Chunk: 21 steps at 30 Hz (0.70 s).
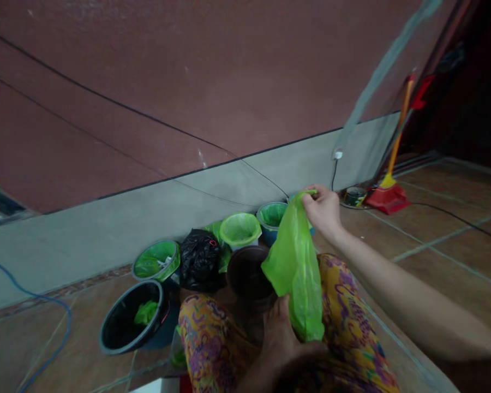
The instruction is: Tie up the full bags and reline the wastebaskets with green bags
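A bright green plastic bag [297, 267] hangs in front of me, stretched upright between my hands. High on its top edge, my right hand [322, 210] pinches the plastic between thumb and fingers. My left hand [280, 333] grips the bag near its lower end, with the fingers on its left side and the thumb beneath. Just left of the bag, between my knees, stands a dark brown bin [245, 273] with no liner visible. Part of a blue bin [268, 232] with a green liner is hidden behind the bag.
Green-lined bins [240, 232] stand along the wall, beside a tied black garbage bag [200, 256]. A dark bin [110, 327] at left holds crumpled green plastic [146, 312]. A red dustpan [388, 198], a round tin [355, 195] and a black cable [458, 208] lie at right; a blue cable [67, 322] crosses the left floor.
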Tool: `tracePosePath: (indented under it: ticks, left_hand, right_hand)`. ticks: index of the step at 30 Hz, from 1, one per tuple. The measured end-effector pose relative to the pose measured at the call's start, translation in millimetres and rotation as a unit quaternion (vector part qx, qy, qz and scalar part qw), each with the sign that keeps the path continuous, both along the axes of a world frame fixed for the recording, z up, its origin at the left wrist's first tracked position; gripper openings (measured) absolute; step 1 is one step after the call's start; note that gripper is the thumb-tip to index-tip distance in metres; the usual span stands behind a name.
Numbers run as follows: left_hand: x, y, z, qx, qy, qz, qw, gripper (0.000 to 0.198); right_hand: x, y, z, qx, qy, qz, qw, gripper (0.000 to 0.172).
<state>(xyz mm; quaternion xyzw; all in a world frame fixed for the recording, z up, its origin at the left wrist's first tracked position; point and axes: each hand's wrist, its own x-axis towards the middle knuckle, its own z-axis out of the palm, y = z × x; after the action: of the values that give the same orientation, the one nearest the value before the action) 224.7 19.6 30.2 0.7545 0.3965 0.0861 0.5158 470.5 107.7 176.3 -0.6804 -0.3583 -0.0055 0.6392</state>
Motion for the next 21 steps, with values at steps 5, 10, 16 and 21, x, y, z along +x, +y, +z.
tracePosePath:
  ticks: [5, 10, 16, 21]
  left_hand:
    - [31, 2, 0.1, 0.148, 0.097, -0.018, 0.984, 0.08]
    - [17, 27, -3.9, 0.201, 0.112, 0.036, 0.973, 0.035]
    - [-53, 92, 31.1, 0.178, -0.066, 0.207, 0.96, 0.031]
    - [-97, 129, 83.9, 0.146, -0.25, 0.339, 0.895, 0.03]
  right_hand:
    - [-21, 13, 14.4, 0.011, -0.031, -0.021, 0.999, 0.024]
    - [-2, 15, 22.6, 0.007, -0.073, -0.033, 0.997, 0.026]
    - [59, 4, 25.6, -0.046, -0.124, -0.085, 0.988, 0.03]
    - [80, -6, 28.7, -0.069, -0.183, -0.087, 0.977, 0.026]
